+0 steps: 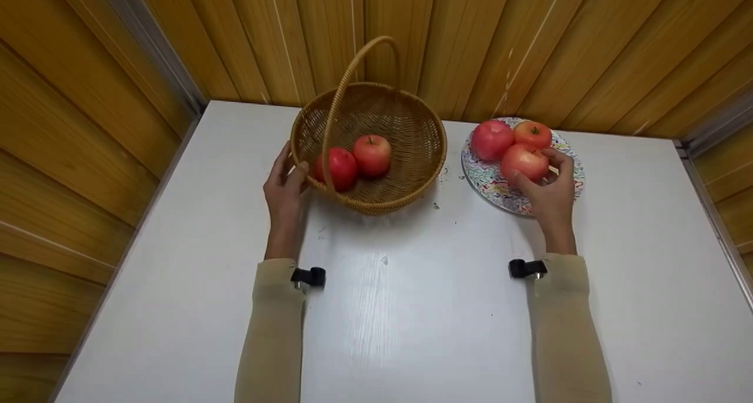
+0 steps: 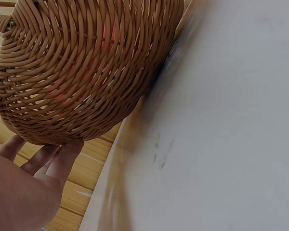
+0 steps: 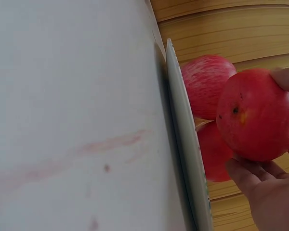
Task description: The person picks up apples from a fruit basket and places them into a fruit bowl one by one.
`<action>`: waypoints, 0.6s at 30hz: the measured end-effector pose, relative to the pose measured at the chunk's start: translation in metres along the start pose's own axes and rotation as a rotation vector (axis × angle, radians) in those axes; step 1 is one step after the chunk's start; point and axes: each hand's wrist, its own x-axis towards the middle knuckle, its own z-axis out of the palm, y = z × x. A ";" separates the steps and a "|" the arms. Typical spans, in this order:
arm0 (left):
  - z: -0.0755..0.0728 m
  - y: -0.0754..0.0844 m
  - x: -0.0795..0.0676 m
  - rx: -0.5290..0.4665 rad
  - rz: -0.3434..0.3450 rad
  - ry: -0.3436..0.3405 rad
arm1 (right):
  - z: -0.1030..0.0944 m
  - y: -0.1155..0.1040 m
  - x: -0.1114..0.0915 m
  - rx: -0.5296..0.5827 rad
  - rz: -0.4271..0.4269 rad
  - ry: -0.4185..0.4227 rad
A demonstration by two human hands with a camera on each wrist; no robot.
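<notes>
Pinching an apple between thumb and fingers, my right grip is over the plate, right of the frame's centre. The right wrist view suggests this apple is raised off the plate, with a pink apple and an orange-red apple lying on the plate beyond it. What counts is the way across: the basket lies toward the left of the frame from my right grip, at much the same height in the picture, with a stretch of tabletop between. My left grip is at the basket's far-left side, thumb by the rim, fingers curled along the outer wall, holding it. The handle arches up over the left half, so the wider part of the opening sits on my right grip's side. Two apples, a red apple and a paler apple, lie inside, left of and near the middle. The apple I pinch is round, with no long axis to line up; my right grip is far the nearer to it.
</notes>
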 end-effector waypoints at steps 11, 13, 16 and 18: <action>0.001 0.000 0.000 -0.003 -0.019 0.000 | 0.003 -0.002 -0.001 -0.098 0.033 -0.118; 0.001 0.001 0.000 -0.006 -0.019 -0.003 | 0.003 -0.003 -0.002 -0.111 0.049 -0.141; 0.000 0.001 0.000 -0.005 -0.017 -0.006 | 0.005 -0.004 -0.002 -0.119 0.068 -0.176; 0.000 0.001 0.000 -0.005 -0.013 -0.007 | 0.006 -0.004 -0.002 -0.139 0.080 -0.198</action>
